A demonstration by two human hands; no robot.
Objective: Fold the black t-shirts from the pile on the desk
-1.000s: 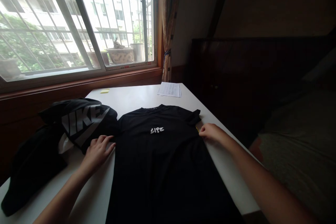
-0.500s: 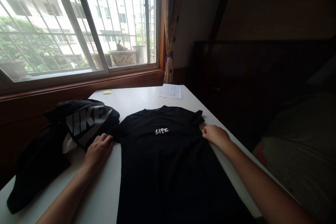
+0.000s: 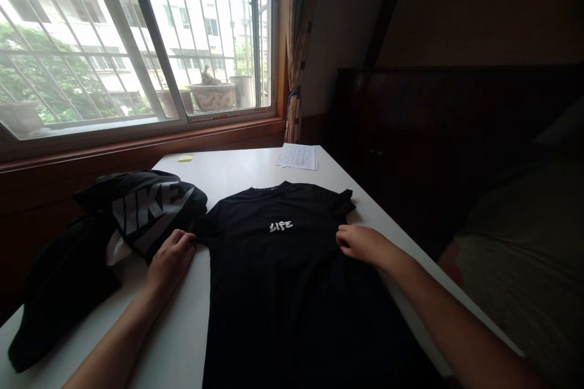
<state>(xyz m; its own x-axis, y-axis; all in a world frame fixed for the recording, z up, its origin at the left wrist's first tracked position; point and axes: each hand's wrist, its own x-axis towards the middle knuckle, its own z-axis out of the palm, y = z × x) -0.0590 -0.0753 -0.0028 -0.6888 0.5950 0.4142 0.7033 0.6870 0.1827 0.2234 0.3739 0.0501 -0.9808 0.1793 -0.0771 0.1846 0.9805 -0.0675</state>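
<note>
A black T-shirt (image 3: 278, 273) with white "Life" lettering on its chest lies spread out, its neck toward the far end of the table. At its left sleeve, my left hand (image 3: 173, 255) has its fingers closed on the cuff, close to a heap of black clothing (image 3: 150, 206) with grey NIKE lettering. My right hand (image 3: 362, 243) rests over the right side of the T-shirt below the sleeve, fingers curled in and pressed to the fabric. The fingertips of that hand are partly hidden.
The white table (image 3: 228, 164) carries printed papers (image 3: 298, 157) and a yellow note (image 3: 185, 158) at its far end. Behind it are a barred window (image 3: 137, 42) and a tied curtain (image 3: 296, 61). Dark furniture (image 3: 410, 134) stands to the right.
My right hand has moved left, from the T-shirt's side edge inward onto the fabric. The left hand stays at the sleeve, and the view has shifted slightly.
</note>
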